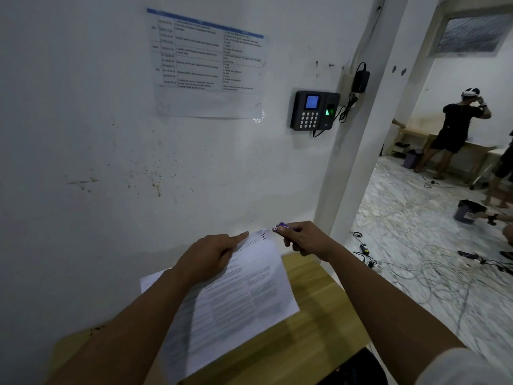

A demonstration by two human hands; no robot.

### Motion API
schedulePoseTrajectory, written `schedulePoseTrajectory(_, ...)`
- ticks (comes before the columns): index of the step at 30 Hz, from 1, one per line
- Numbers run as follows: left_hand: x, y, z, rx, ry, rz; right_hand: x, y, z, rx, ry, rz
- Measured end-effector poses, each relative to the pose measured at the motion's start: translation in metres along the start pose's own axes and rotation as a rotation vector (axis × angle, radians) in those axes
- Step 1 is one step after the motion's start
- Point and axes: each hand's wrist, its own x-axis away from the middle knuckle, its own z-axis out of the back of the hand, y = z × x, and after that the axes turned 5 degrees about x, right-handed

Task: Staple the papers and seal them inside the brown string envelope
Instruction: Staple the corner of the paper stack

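A stack of printed white papers (238, 295) lies slanted on a small wooden table (319, 315) against the wall. My left hand (211, 254) rests on the upper left part of the sheets, index finger stretched toward the top edge. My right hand (302, 240) grips a small purple stapler (281, 227) just off the papers' top right corner, where a staple-like mark shows. No brown envelope is in view.
A white wall with a taped schedule sheet (208, 62) and a fingerprint clock (313, 111) rises right behind the table. To the right, an open doorway shows a floor strewn with cables (433, 273), a bucket (469, 211), and a person (455, 129) standing at a bench.
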Motion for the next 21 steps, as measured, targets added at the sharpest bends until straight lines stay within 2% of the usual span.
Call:
schedulePoseTrajectory(8, -0.003, -0.004, 0.002, -0.087, 0.018, -0.07, -0.004, 0.0, -0.003, 0.133, -0.132, 0.015)
schedulePoseTrajectory(21, -0.007, -0.007, -0.004, -0.103, -0.01, -0.113, -0.016, 0.003, -0.013, 0.148, -0.145, 0.018)
